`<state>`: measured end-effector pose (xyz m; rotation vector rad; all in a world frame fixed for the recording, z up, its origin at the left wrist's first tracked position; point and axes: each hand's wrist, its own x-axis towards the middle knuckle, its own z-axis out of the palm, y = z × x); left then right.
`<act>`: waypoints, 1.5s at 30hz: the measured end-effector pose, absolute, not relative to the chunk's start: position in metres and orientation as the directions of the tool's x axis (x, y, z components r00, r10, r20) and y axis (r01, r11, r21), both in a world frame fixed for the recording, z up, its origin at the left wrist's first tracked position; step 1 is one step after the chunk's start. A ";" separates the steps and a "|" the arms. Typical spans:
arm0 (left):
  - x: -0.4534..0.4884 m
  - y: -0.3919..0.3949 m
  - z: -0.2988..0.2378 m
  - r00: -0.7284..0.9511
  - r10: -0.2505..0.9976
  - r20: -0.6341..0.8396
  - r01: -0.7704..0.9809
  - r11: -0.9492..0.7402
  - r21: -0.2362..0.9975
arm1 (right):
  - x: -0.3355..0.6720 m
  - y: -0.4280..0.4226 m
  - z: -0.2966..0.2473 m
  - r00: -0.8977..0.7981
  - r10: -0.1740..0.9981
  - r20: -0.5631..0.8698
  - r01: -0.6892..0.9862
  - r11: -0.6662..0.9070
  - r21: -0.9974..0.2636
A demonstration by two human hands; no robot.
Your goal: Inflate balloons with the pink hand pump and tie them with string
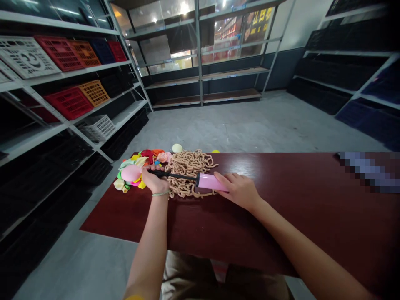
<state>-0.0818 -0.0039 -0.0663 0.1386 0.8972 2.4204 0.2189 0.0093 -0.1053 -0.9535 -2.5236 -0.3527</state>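
Observation:
A hand balloon pump with a pink barrel [211, 182] and a black rod lies across both hands above the table. My right hand [240, 191] is closed around the pink barrel. Its black end is gripped by my left hand [155, 180], palm up. At that end sits a small, partly filled pink balloon [131, 173]. Under and beyond the pump spreads a heap of tan, rope-like strands [187, 162]. Flat balloons [146, 156] in several colours are piled left of the strands, partly hidden by my left hand and the pink balloon.
The dark red tabletop [218, 225] extends to the right, where a pixelated item [368, 171] lies. A pale round object [177, 148] shows at the far edge. Shelves with coloured crates [70, 102] stand left; a metal rack [200, 79] stands beyond the floor.

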 end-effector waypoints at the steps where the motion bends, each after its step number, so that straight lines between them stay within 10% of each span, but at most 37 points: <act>1: -0.083 -0.005 -0.065 -0.845 0.528 -0.086 -0.458 -0.632 0.624 | 0.217 0.007 -0.106 -0.681 0.559 0.473 0.667 0.740 0.084; 15: 0.026 0.012 -0.051 -0.639 0.769 -0.011 -0.530 -0.430 0.731 | 0.212 0.005 -0.111 -0.550 0.639 0.538 0.700 0.704 -0.120; 30: -0.061 0.006 -0.054 -0.853 0.512 -0.097 -0.448 -0.626 0.638 | 0.229 0.026 -0.110 -0.655 0.526 0.543 0.644 0.764 0.036; 39: 0.019 0.007 -0.063 -0.668 0.744 -0.026 -0.529 -0.450 0.719 | 0.205 0.002 -0.111 -0.572 0.627 0.529 0.658 0.735 -0.160; 45: -0.023 0.009 -0.054 -0.729 0.684 -0.040 -0.515 -0.509 0.689 | 0.219 0.020 -0.113 -0.632 0.546 0.550 0.642 0.766 -0.023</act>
